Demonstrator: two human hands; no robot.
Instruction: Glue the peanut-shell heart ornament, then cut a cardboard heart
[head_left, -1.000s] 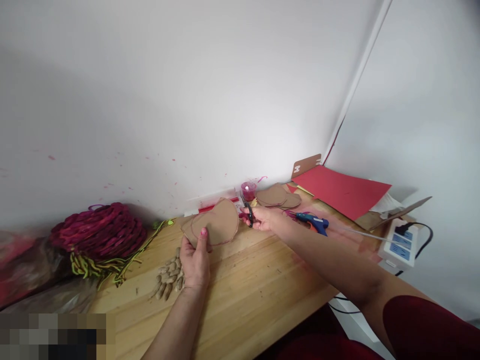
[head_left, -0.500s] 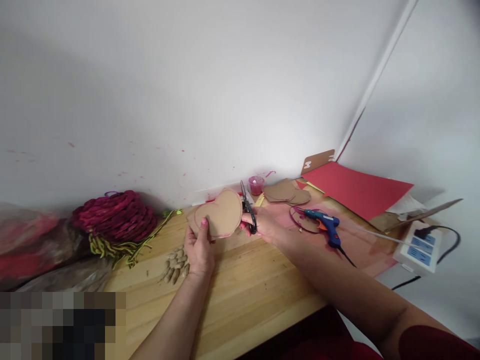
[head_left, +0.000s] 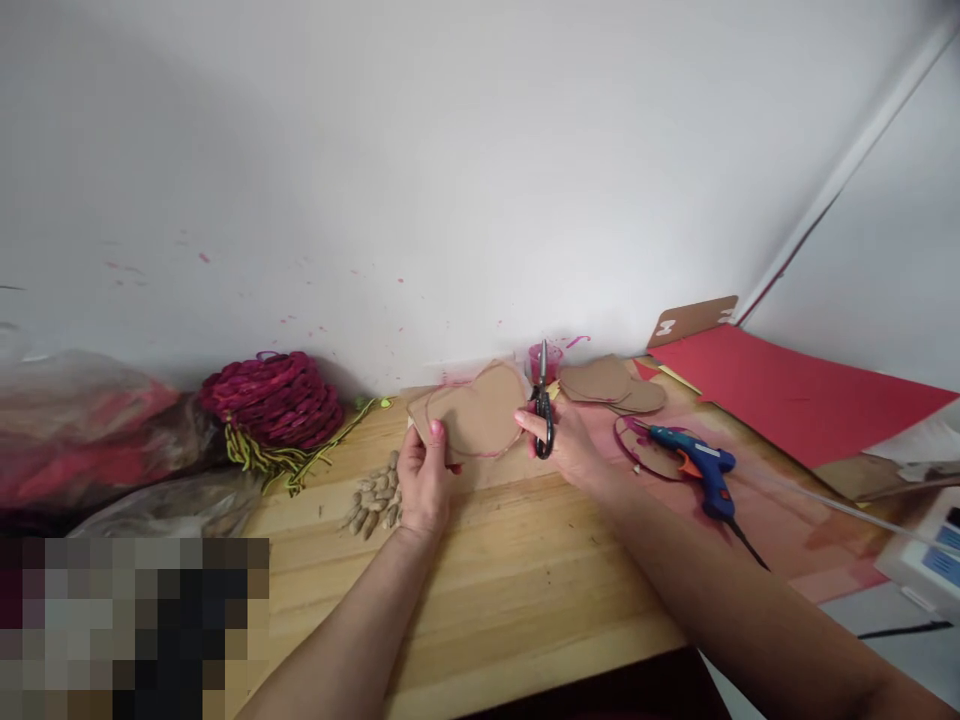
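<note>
Pinching cardboard [head_left: 481,412] with fingers [head_left: 435,444] of left hand [head_left: 424,488], gripping scissors' [head_left: 544,422] handles in right hand's [head_left: 574,448] fingers, near back edge of bench [head_left: 510,590]

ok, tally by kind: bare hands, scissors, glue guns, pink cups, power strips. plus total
Bare hands: 2, left hand and right hand
Scissors: 1
Glue gun: 1
Pink cup: 1
Power strip: 1, cut off by the picture's edge
Total: 6

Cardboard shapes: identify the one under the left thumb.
The heart-like cardboard shape gripped in the left hand, beside the scissors; the overlapping cardboard shapes farther right lie unheld.
</note>
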